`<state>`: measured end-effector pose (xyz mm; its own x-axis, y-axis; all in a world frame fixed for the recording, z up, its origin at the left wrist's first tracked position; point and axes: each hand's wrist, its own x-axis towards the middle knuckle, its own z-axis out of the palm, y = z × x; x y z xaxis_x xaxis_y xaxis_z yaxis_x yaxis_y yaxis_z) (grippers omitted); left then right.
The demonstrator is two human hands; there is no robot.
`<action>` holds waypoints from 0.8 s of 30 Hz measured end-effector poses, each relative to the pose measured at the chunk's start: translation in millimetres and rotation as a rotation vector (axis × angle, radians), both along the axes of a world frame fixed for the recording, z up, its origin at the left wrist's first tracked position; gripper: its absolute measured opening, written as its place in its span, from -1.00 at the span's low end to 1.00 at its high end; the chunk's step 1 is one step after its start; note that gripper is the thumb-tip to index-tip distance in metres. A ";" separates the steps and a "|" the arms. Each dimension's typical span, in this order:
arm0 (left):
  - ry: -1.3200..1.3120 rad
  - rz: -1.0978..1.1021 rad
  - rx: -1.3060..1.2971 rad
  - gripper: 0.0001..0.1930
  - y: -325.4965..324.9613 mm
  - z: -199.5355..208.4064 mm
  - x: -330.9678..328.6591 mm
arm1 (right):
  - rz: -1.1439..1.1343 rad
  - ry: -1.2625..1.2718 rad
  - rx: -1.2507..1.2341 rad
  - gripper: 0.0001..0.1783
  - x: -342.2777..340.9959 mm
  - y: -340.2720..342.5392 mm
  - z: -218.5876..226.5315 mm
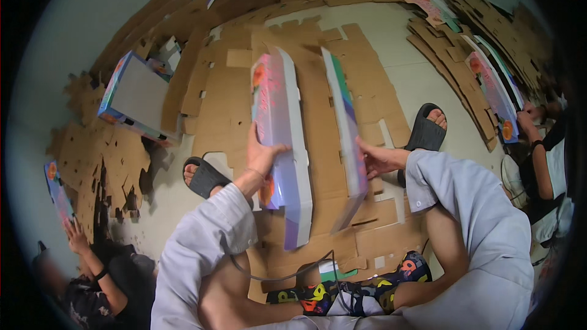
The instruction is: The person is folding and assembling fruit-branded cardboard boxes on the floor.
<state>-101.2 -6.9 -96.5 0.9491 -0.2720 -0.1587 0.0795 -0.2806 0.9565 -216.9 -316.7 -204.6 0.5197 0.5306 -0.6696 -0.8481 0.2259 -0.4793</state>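
Two long printed cardboard pieces stand on edge before me, slightly apart. The left carton piece is pink and blue with orange fruit pictures and a pale flap along its inner side. My left hand grips it, thumb over the top edge and the other fingers mostly hidden. The right carton panel is green, purple and white, leaning a little. My right hand holds its outer side with curled fingers. Brown cardboard shows between the pieces; I cannot tell whether they join below.
Flattened brown cardboard lies under the work. An open printed box stands at left. Co-workers' hands hold cartons at lower left and right. My sandalled feet flank the work; a dark cable crosses near my lap.
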 end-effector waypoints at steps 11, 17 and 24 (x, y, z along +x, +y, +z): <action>-0.227 0.019 -0.458 -0.48 162.1 228.4 111.8 | 0.173 -0.168 -0.733 -0.44 -12.1 -43.1 -20.2; -0.612 0.350 -0.423 -0.41 230.6 349.0 153.6 | 0.291 -0.129 -0.786 -0.49 -11.7 -23.8 -3.0; -0.288 0.338 -0.140 -0.32 205.7 329.5 196.2 | 0.559 -0.262 -0.970 -0.50 0.4 -15.9 3.8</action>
